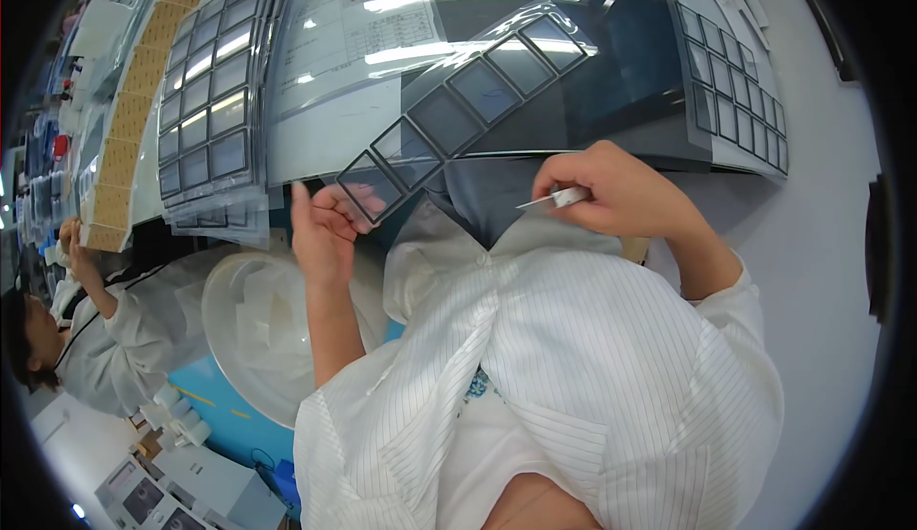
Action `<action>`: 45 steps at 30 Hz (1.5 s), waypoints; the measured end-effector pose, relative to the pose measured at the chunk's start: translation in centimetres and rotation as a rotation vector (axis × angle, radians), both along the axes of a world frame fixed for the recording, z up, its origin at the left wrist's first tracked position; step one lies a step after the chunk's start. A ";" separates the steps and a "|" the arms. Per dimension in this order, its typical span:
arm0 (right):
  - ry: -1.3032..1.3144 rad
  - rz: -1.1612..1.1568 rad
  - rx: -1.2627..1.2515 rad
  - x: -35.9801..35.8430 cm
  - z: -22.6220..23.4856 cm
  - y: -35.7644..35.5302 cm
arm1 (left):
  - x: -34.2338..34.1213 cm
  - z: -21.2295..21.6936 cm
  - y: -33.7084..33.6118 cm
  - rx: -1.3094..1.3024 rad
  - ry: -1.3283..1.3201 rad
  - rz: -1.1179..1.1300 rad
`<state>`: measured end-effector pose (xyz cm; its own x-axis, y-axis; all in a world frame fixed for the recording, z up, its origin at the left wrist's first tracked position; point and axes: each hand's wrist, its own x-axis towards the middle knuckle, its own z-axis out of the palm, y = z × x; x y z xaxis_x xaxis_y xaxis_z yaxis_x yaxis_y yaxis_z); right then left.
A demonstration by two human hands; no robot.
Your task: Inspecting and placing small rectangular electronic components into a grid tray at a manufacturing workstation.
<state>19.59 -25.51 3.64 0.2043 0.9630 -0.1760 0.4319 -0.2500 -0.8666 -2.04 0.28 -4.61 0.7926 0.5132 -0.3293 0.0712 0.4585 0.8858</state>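
Note:
A clear film strip with a row of black-framed square panels [451, 119] lies slantwise over the table, its near end jutting past the front edge. Under that near end are the fingers of my left hand [327, 234], partly seen through the film. Its thumb stands up apart from the strip, so the hand looks open. My right hand [611, 191] is closed around a small pale-bodied knife [570, 197], whose thin pointed tip aims left, right of the strip and apart from it. Part of the knife's body is hidden in the fingers.
A stack of similar framed sheets [215, 100] stands at the left, beside a tan panelled strip [148, 81]. Another framed sheet [731, 81] lies at the right. A white bin [222, 339] with film scraps is below the left edge. A co-worker [124, 329] works at far left.

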 end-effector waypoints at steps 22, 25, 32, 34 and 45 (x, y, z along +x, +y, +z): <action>0.494 -0.333 -0.157 -3.3 -3.8 -1.7 | 5.3 3.6 -7.8 0.606 -0.025 -0.194; 0.411 -0.364 -0.216 -2.7 -2.6 -2.8 | 6.8 3.5 -8.4 0.427 -0.090 -0.313; -0.107 -0.547 0.156 -1.8 -1.2 -5.1 | 7.8 2.9 -8.4 0.271 -0.091 -0.506; -0.230 -0.527 0.190 -2.1 -0.6 -4.4 | 8.0 2.5 -8.1 0.274 -0.093 -0.557; -0.694 -0.343 0.447 -3.0 -2.2 -1.9 | 8.4 3.6 -7.7 0.146 -0.018 -0.636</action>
